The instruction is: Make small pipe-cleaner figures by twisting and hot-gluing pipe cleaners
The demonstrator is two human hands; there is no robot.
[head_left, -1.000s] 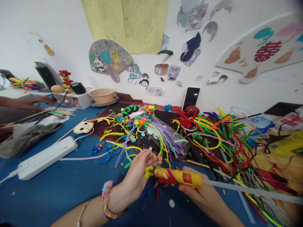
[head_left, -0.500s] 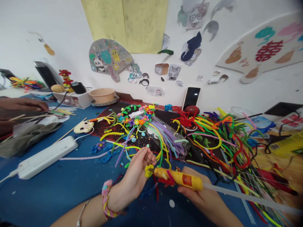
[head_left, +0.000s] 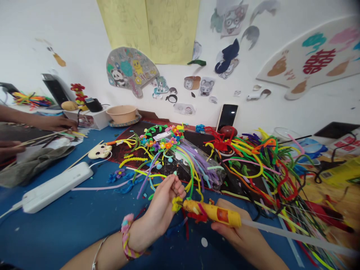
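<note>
My right hand [head_left: 229, 228] grips a yellow hot glue gun [head_left: 216, 213], and a long translucent glue stick [head_left: 289, 234] runs from its back toward the right edge. My left hand [head_left: 159, 212] holds a small yellow pipe-cleaner curl [head_left: 177, 204] just beside the gun's nozzle. Whether the nozzle touches the curl is hidden by the red pipe cleaner and the fingers. A tangled mass of colourful pipe cleaners with pipe-cleaner flowers [head_left: 168, 157] lies just beyond my left fingertips.
A blue worktable [head_left: 70, 221] holds a white power strip [head_left: 56, 187], a grey cloth [head_left: 33, 167], a cream mask-like face [head_left: 99, 151] and a heap of pipe cleaners [head_left: 267, 168] at right. A co-worker's hands [head_left: 56, 123] hold thin sticks at far left.
My left hand has drawn slightly back to the left and down, staying beside the gun's nozzle. The co-worker's upper hand has moved right, over the bundle of sticks.
</note>
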